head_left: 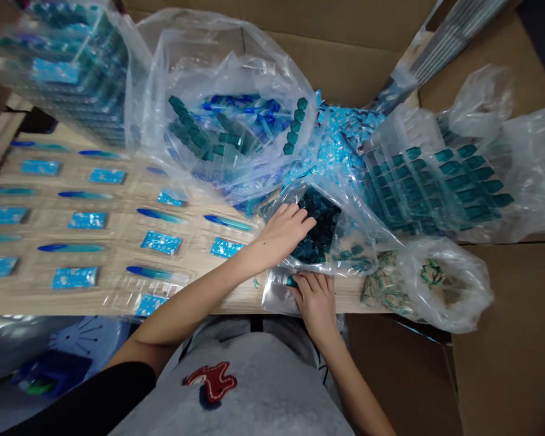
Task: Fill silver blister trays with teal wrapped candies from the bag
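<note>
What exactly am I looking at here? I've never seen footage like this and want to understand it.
This is one picture from a camera worn on a person's head, looking forward and down, so you see roughly what the wearer sees. No machine is involved; the two bare hands are the wearer's own. The left hand rests on a clear plastic bag of dark teal pieces. The right hand is at the bag's lower edge, its fingers on a silvery plastic pouch beside a small teal piece. On the light wood-grain tabletop lie rows of small bright blue rectangular packets and slender blue-and-teal strips. To the right is a clear plastic tray of teal blocks, and brown cardboard shows around the edges.
</note>
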Demonstrator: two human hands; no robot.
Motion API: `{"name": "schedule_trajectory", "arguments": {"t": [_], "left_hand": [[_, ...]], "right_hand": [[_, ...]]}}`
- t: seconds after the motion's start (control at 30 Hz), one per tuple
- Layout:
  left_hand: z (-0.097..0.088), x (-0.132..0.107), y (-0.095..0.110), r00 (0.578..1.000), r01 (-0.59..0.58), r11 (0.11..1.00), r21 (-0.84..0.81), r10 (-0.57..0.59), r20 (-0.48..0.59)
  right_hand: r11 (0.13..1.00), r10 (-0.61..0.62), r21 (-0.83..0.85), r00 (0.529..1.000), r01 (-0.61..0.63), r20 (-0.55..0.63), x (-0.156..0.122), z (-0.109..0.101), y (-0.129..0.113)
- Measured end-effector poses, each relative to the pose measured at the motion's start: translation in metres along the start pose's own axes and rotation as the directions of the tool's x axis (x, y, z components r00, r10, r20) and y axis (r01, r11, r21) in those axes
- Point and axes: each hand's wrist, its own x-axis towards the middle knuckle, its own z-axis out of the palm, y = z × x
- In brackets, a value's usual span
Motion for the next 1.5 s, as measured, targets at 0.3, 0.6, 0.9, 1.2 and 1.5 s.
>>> {"name": "schedule_trajectory", "arguments": {"t": [0.3,0.6,0.9,1.2,1.5], "left_hand": [[-0.013,-0.022,0.004,0.925,0.047,0.544,-0.838,-0.340,-0.169],[-0.025,-0.080,0.023,0.923,0.106,-0.269,-0.957,-0.333,0.195],[-0.007,-0.126,0.009,0.834,0.264,0.134,-0.955,-0.530,0.156],[0.050,-0.123,0.028,0.918,0.346,0.737,-0.580,-0.394,0.047],[0.051,-0.115,0.023,0.979,0.203,0.942,-0.269,-0.203,0.027]], "right_hand": [[0.996,-0.051,0.071,0.999,0.051,-0.001,0.003,0.011,-0.006],[0.981,-0.079,0.171,0.995,0.088,-0.054,-0.004,0.012,0.000],[0.970,-0.062,0.226,0.991,0.086,-0.115,-0.014,0.016,0.009],[0.969,0.135,0.236,0.963,-0.079,-0.232,-0.029,-0.001,0.010],[0.955,0.252,0.235,0.910,-0.179,-0.330,-0.044,-0.011,0.018]]}}
